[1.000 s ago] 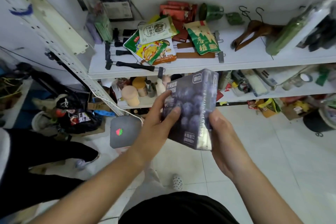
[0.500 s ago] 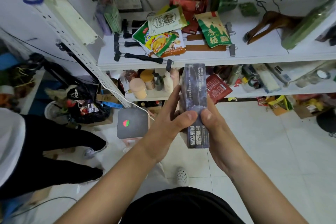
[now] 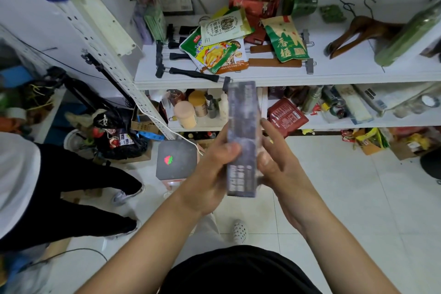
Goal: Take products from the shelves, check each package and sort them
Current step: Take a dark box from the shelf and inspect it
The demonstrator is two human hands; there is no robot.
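Looks light, stiff, maybe slick; best gripped across the broad faces of the dark box [image 3: 242, 131], clamped edge-on between left hand [image 3: 212, 174] and right hand [image 3: 281, 164].

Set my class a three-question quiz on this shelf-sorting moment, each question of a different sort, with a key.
1. Multiple choice: how is the dark box held? A: by one hand; B: by both hands; C: it rests on a shelf.
2. True or false: the green pouch stands on the floor.
3. Fill in: seen from the camera, the wooden hangers lie to the pouch's ___.

Key
1. B: the left hand and the right hand both grip it.
2. False: it lies on the upper shelf.
3. Right.
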